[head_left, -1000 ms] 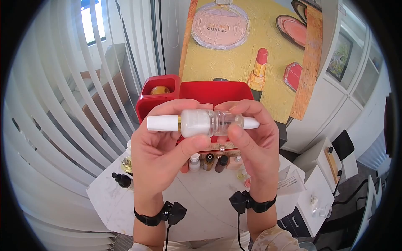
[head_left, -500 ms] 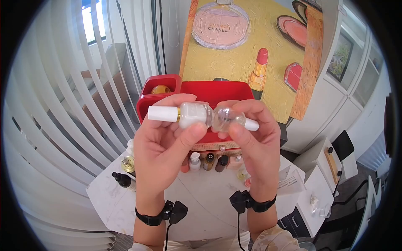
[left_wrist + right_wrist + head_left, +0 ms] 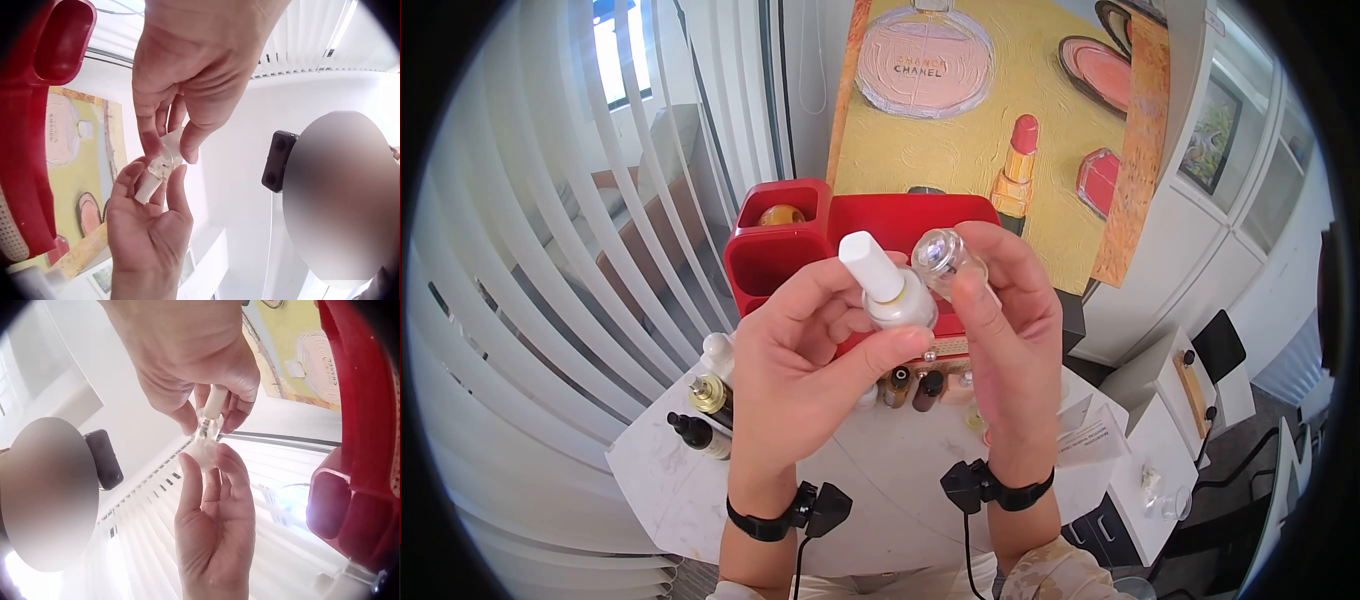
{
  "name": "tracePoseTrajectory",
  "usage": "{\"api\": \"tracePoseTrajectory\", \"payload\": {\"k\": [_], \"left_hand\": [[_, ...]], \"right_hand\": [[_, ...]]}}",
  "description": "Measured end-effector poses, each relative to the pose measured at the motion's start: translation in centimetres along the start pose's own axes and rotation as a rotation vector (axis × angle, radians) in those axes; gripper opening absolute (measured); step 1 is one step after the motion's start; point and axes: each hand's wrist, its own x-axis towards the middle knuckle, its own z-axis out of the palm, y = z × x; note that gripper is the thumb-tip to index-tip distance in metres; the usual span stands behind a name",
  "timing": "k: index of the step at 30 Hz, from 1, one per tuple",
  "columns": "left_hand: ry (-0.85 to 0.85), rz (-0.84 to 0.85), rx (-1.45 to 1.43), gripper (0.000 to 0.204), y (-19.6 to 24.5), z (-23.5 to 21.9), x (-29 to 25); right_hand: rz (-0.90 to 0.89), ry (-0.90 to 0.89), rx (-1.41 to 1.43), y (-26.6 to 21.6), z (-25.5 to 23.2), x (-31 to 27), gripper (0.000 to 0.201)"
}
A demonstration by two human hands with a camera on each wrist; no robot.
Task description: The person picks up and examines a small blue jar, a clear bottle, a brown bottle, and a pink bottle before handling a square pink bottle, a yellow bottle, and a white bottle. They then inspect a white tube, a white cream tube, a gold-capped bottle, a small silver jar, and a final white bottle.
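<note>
My left hand (image 3: 800, 385) pinches a white nail polish bottle (image 3: 902, 303) between thumb and fingers, its white cap tilted up and to the left. In my right hand (image 3: 1022, 335) is a clear nail polish bottle (image 3: 945, 265), its glass base turned up toward the head camera. The bottles are held side by side in front of the red organizer. From the right wrist, the clear bottle (image 3: 206, 428) overlaps the top of the milky bottle (image 3: 202, 454). The left wrist view shows both hands close together around them.
Behind the hands stands a red organizer (image 3: 915, 212) with open compartments, one holding a yellowish round item (image 3: 783, 216). Several small bottles line its front on the marble table (image 3: 870, 470). Dark bottles (image 3: 700, 435) stand at left. A cosmetics painting (image 3: 960, 140) is behind.
The two bottles were base to base in a horizontal line. They have come apart: the white one now tilts cap-up, and the clear one has turned its base upward.
</note>
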Motion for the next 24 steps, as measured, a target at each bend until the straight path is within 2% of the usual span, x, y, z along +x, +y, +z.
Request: {"api": "tracePoseTrajectory", "payload": {"k": [7,11,13,16,18,21,24], "left_hand": [[-0.003,0.049,0.074,0.048,-0.5,0.1,0.0],[0.077,0.100,0.175,0.049,-0.8,0.5,0.4],[0.101,0.089,0.155,0.048,-0.9,0.0,0.6],[0.101,0.104,0.045,0.047,-0.6,0.1,0.5],[0.123,0.101,-0.004,0.047,-0.3,0.2,0.4],[0.017,0.180,0.090,0.049,-0.6,-0.8,0.3],[0.046,0.202,0.028,0.051,-0.7,-0.8,0.2]], "right_hand": [[-0.012,0.013,0.076,0.4,0.0,0.0,0.034],[-0.045,-0.033,0.055,0.4,-0.1,0.0,0.032],[-0.069,-0.107,0.032,0.5,-0.6,0.0,0.031],[-0.027,-0.066,-0.006,-0.3,-0.8,0.2,0.030],[-0.026,-0.104,-0.038,-0.3,-1.0,0.1,0.031],[-0.067,-0.139,-0.131,-0.3,-0.8,0.2,0.034],[-0.035,-0.179,-0.170,-0.5,-0.7,0.0,0.037]]}}
